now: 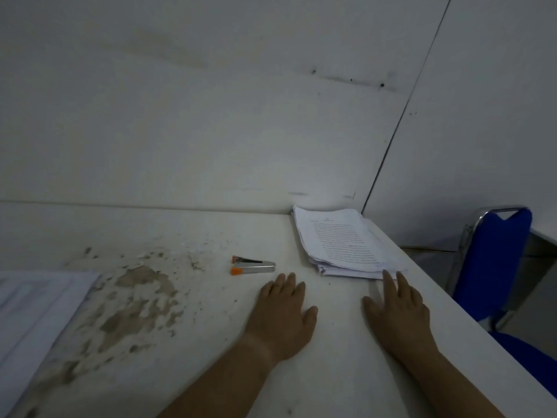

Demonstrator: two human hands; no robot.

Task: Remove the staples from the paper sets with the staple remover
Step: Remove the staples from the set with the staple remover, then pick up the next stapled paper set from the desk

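both hands lie flat on the white counter (337, 351) at lower centre, fingers straight, grasping nothing. the left hand (281, 318) is just below the remover (253, 266), apart from it. the right hand (398, 312) has its fingertips (387, 276) at the near edge of the papers (343, 239), right of centre. sheets (33, 309) lie at lower left, a blue chair (491, 260) at right.

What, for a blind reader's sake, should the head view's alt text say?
Two open hands rest flat on a table, holding nothing: the left hand behind a staple remover, the right hand at the near edge of a paper stack.
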